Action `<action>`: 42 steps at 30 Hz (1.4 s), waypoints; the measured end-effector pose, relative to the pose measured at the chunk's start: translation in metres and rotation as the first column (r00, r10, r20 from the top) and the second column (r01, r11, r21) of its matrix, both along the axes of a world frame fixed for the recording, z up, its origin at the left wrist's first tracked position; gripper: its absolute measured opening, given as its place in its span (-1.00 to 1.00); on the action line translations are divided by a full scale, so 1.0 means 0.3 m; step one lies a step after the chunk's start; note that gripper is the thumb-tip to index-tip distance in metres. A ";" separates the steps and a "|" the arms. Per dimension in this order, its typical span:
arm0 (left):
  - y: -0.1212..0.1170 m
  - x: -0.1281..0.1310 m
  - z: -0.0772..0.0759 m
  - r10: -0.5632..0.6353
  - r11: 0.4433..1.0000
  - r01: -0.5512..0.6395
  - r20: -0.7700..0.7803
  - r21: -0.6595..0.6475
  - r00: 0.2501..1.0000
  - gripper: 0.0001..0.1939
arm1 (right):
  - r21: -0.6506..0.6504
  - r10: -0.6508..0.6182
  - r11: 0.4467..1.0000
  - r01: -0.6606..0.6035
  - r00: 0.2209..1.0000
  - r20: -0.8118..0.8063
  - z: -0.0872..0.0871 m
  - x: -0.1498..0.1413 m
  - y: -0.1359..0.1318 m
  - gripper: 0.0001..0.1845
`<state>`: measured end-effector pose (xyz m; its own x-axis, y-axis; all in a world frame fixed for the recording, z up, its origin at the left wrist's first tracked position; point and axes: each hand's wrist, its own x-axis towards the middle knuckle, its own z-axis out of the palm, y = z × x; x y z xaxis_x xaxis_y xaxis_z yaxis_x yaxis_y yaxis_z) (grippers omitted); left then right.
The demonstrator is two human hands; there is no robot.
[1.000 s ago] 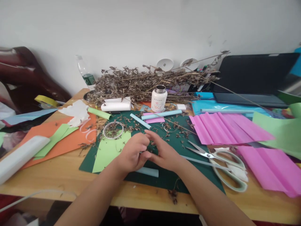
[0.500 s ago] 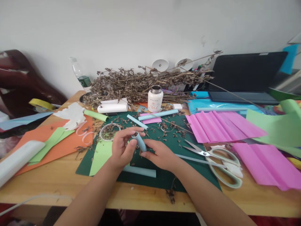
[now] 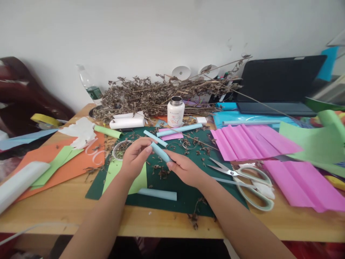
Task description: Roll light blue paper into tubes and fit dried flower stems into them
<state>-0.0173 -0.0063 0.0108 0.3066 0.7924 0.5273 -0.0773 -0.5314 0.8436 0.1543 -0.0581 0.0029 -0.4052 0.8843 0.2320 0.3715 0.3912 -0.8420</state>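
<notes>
A light blue paper tube point(image 3: 160, 152) is held above the dark green cutting mat point(image 3: 172, 183). My left hand point(image 3: 137, 155) is closed round its upper left end, thumb and fingers on it. The lower right end sits between the thumb and fingers of my right hand point(image 3: 183, 167). Below my hands another blue tube point(image 3: 161, 194) lies on the mat, beside a light green paper sheet point(image 3: 138, 180). Two thin blue tubes, one of them a blue roll point(image 3: 179, 130), lie beyond my hands. Dried leaf crumbs point(image 3: 163, 172) are scattered over the mat.
Scissors point(image 3: 233, 173) lie open to the right, near pink crepe paper point(image 3: 250, 144). A white open bottle point(image 3: 176, 113) stands behind the mat, before a heap of dried plants point(image 3: 140, 95). A laptop point(image 3: 280, 81) stands at the back right, orange paper point(image 3: 61, 162) at left.
The held tube has tilted from steep to more slanting, so its open upper end no longer faces me. My right hand has shifted to its lower end. The view has moved slightly.
</notes>
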 end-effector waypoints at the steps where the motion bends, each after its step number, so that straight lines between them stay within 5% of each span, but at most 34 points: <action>1: 0.002 -0.002 0.005 -0.018 0.997 0.016 -0.023 -0.070 1.000 -0.90 | -0.007 0.000 1.000 -0.001 1.000 -0.006 -0.002 0.001 0.000 -0.56; 8: 0.008 0.012 0.003 -0.086 0.884 0.070 -0.015 -0.462 0.996 -0.74 | -0.116 -0.010 0.993 0.004 0.999 -0.050 -0.008 -0.001 -0.003 -0.55; 15: 0.026 0.032 -0.013 0.066 0.750 0.101 0.225 -0.654 0.972 -0.74 | -0.099 0.153 0.978 -0.182 0.956 -0.250 -0.006 0.015 -0.004 -0.36; 20: 0.023 0.039 -0.006 0.078 0.698 0.156 0.290 -0.699 0.954 -0.79 | 0.002 0.169 0.986 -0.169 0.983 -0.068 0.011 0.023 -0.015 -0.49; 24: 0.016 0.040 0.001 0.028 0.671 0.211 0.308 -0.711 0.951 -0.82 | 0.072 0.169 0.984 -0.164 0.983 -0.070 0.018 0.017 -0.019 -0.53; 33: 0.014 0.022 -0.008 -0.205 0.563 0.423 0.376 -0.710 0.904 -0.70 | 0.281 0.086 0.957 -0.067 0.995 -0.058 0.029 0.049 -0.024 -0.56; 38: 0.000 0.045 -0.021 -0.082 0.607 0.355 0.388 -0.711 0.918 -0.69 | 0.378 0.000 0.926 0.005 1.000 -0.013 0.028 0.044 -0.023 -0.55; 42: 0.008 0.049 -0.025 -0.048 0.631 0.339 0.402 -0.697 0.914 -0.69 | 0.330 -0.016 0.944 0.024 0.999 -0.028 0.022 0.042 -0.021 -0.55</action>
